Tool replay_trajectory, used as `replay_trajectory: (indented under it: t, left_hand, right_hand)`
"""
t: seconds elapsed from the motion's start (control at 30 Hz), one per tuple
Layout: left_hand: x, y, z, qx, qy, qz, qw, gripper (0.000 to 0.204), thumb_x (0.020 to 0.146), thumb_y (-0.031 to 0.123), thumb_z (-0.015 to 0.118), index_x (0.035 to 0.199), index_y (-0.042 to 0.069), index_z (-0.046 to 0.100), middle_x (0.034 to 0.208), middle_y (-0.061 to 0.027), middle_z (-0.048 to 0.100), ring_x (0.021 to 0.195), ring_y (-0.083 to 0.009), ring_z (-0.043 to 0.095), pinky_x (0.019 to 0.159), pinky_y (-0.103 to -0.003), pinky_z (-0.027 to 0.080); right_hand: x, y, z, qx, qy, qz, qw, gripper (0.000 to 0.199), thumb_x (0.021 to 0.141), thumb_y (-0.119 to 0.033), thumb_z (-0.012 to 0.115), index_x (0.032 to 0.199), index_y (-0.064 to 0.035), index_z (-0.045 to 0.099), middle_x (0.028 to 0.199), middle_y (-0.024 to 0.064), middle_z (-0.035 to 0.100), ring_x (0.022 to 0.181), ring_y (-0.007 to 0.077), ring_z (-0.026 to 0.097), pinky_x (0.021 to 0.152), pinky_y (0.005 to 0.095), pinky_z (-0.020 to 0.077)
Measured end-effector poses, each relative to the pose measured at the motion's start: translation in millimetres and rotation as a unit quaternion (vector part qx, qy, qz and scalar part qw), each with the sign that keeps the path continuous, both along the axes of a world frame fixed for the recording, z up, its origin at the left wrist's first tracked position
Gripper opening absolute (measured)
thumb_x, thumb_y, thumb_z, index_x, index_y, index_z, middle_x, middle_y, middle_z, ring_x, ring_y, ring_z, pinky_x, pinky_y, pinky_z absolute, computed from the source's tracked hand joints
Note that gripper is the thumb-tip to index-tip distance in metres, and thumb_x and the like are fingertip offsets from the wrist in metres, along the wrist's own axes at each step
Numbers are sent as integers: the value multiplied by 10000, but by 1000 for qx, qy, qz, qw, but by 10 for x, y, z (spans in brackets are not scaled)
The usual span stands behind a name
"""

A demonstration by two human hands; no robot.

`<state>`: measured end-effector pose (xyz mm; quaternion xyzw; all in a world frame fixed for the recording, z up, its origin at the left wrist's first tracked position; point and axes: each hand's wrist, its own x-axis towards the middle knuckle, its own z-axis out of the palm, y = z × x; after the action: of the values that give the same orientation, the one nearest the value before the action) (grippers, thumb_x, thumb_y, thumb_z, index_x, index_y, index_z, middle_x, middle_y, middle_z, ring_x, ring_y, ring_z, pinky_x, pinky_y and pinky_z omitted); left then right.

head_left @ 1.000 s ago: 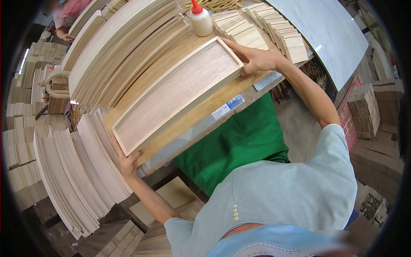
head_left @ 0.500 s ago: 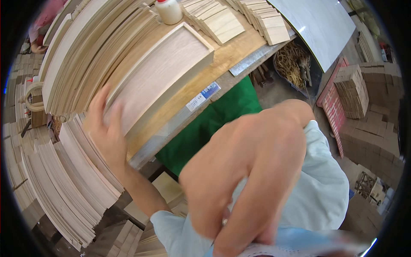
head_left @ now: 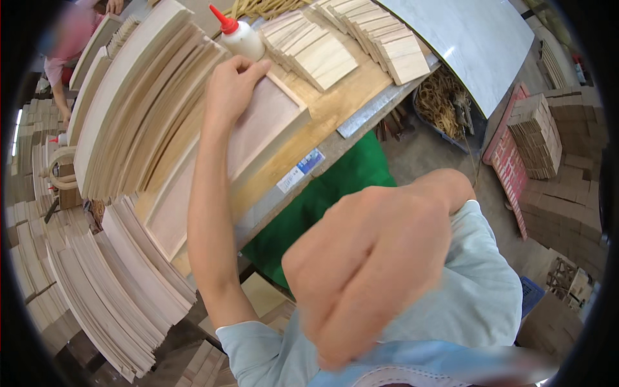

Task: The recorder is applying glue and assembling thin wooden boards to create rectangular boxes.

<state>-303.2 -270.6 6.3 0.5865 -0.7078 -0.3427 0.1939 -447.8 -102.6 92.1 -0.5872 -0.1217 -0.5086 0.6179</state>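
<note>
A long, shallow wooden tray (head_left: 271, 122) with thin raised rims lies slantwise on the workbench. My left hand (head_left: 233, 90) reaches across it, its bent fingers and thumb closed at the far rim beside the glue bottle; my forearm hides part of the tray. Close in front of the view, my right hand (head_left: 371, 264) is a fist with its fingers curled under. What it holds, if anything, is hidden. A white glue bottle (head_left: 244, 42) with a red nozzle stands just beyond my left hand.
Long wooden strips (head_left: 129, 116) stand stacked at the left, and more strips (head_left: 109, 277) lie below them. Small wooden panels (head_left: 322, 58) overlap along the far side. A tub of shavings (head_left: 445, 103) sits beside the bench. Another person (head_left: 61, 64) is at the upper left.
My left hand has gone from the tray's near-left end to its far end, and its fingers have closed. The right fist stays close in front, slightly turned. The view has shifted a little.
</note>
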Motion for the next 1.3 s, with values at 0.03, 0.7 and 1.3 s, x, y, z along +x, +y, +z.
replay_trajectory:
  t: [0.03,0.7,1.3]
  left_hand:
    - [24,-38,-31,-6,-2,2,1000,344,817,318,651,906,-13,684,805,-143,682,739,-213,635,707,-331,480]
    - [1138,1874,401,-182,158,192,951,180,813,-66,587,987,-39,623,959,-118,609,897,-190,585,813,-285,456]
    - [227,1604,411,-288,269,80,916,248,811,10,647,1054,-3,601,918,-102,617,838,-187,594,784,-299,478]
  right_hand:
    - [-34,-108,-79,-22,59,-83,995,104,834,-36,638,917,26,647,869,131,645,785,252,630,669,317,505]
    - [-750,-3688,-1610,-141,703,-533,449,151,798,-139,632,907,-40,663,832,128,669,817,277,642,715,385,501]
    - [-149,-844,-83,60,410,-276,867,119,851,-61,630,943,15,623,871,20,606,801,90,574,746,247,473]
